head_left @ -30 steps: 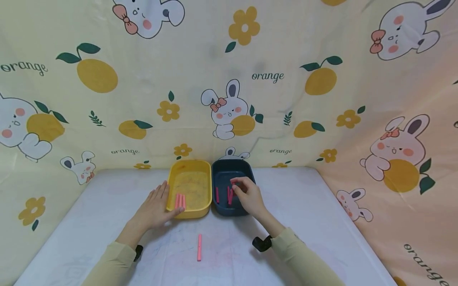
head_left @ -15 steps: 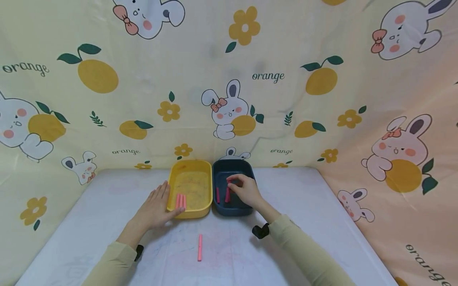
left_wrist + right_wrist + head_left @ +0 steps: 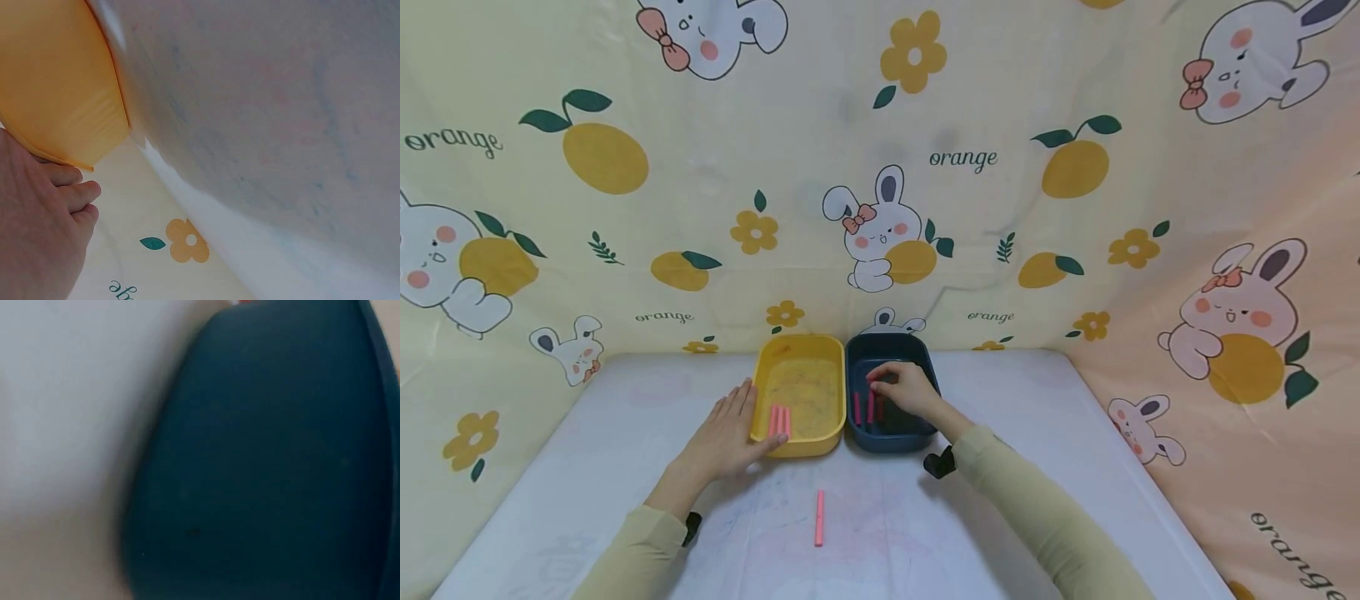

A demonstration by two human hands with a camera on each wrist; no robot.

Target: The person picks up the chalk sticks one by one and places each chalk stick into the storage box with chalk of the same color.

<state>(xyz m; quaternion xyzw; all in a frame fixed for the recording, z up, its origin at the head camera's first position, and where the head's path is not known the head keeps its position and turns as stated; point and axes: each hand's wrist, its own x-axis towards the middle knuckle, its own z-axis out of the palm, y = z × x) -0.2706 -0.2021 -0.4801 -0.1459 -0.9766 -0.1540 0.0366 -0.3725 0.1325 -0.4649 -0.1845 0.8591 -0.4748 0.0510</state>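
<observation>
My left hand (image 3: 727, 433) lies against the left side of a yellow bin (image 3: 837, 433), its fingers extended along the outside and the thumb at the front rim. In the left wrist view, fingertips (image 3: 90, 192) show right at the bin's rim. Inside the yellow bin are several light pink chalk sticks (image 3: 779, 421). My right hand (image 3: 910, 392) reaches into a navy bin (image 3: 891, 444) and pinches the top of a darker pink chalk stick (image 3: 871, 407), held upright. Another chalk stick (image 3: 857, 408) stands to its left, and one in shadow (image 3: 882, 407) to its right.
The bins stand side by side at the back of a white-covered table (image 3: 760, 542), against a patterned cloth backdrop (image 3: 880, 125). A lone pink chalk stick (image 3: 819, 518) lies in front. Only the navy bin's outer wall (image 3: 262, 456) fills the right wrist view.
My right hand has moved left within the navy bin, bringing the pinched chalk stick towards the one on the left. My left hand stays in place at the yellow bin.
</observation>
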